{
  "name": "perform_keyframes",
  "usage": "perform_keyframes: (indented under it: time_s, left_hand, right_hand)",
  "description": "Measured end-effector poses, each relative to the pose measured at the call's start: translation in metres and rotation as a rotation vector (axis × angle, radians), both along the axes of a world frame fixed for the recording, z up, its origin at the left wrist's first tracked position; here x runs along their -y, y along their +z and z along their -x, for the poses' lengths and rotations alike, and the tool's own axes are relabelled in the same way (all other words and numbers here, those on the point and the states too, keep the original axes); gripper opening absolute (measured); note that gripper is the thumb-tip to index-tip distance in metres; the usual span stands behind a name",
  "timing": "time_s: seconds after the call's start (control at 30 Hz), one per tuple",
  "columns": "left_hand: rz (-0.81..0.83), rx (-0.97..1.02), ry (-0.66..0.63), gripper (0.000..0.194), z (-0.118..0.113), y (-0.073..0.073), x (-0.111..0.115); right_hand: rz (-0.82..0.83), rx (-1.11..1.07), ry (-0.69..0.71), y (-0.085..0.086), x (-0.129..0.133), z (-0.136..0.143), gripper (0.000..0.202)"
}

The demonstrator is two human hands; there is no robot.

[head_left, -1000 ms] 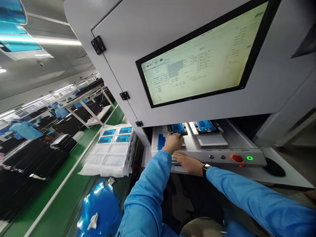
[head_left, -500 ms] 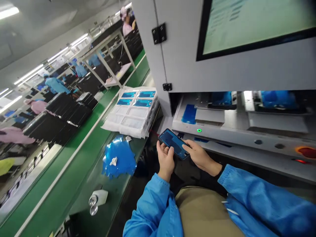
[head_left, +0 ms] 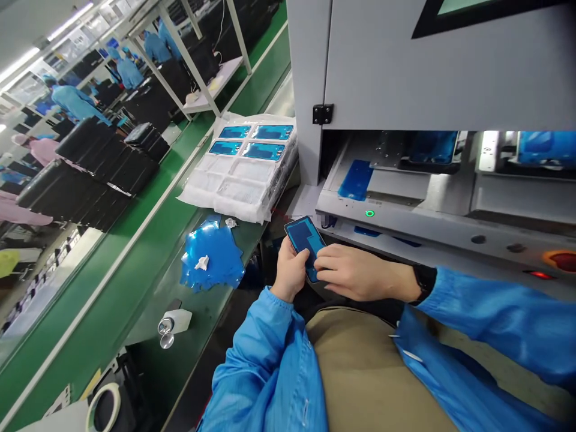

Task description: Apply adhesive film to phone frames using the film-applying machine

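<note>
A phone (head_left: 306, 240) with a dark rim and blue film over its face is held at an angle in front of my body. My left hand (head_left: 290, 270) wraps round its left side, the thumb lying on the face. Across the lower right edge, the bent fingers of my right hand (head_left: 346, 270) press together on the phone; their tips are partly hidden. Left of my hands, a pile of blue film sheets (head_left: 213, 255) lies on the green bench, with a crumpled white scrap (head_left: 202, 263) on top.
A white tray stack (head_left: 243, 180) holds several blue-filmed pieces. At right, a grey machine (head_left: 382, 72) has blue-covered phones (head_left: 429, 147) in its opening and a red button (head_left: 564, 260). A small white container (head_left: 180, 321) and a tape roll (head_left: 103, 408) are near left. People work beyond the belt.
The phone has turned more upright and shifted slightly left. My right hand has turned from gripping its right end to bent fingers over its lower right edge. My view has tilted downward.
</note>
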State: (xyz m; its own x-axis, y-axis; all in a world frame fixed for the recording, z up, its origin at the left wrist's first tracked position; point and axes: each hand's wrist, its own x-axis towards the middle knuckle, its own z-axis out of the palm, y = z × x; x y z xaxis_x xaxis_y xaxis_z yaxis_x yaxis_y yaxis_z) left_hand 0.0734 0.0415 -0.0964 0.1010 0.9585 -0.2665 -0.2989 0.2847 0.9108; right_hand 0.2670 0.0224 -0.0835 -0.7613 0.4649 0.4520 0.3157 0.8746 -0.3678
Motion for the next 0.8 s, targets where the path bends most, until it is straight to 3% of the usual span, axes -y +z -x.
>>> perform_keyframes:
  time_s: [0.43,0.7,0.8]
  left_hand:
    - [-0.033,-0.016,-0.073,0.049,0.004,0.029,0.014]
    - [-0.045,-0.075,-0.109,0.047,-0.004,0.029,0.017]
    - [-0.029,-0.063,-0.117,0.048,-0.005,0.029,0.02]
  right_hand:
    - [-0.081,-0.108,-0.069,0.024,0.024,-0.007,0.014]
    - [-0.135,0.057,-0.071,0.02,0.033,-0.003,0.021]
    - [-0.118,0.039,-0.051,0.027,0.035,-0.005,0.021]
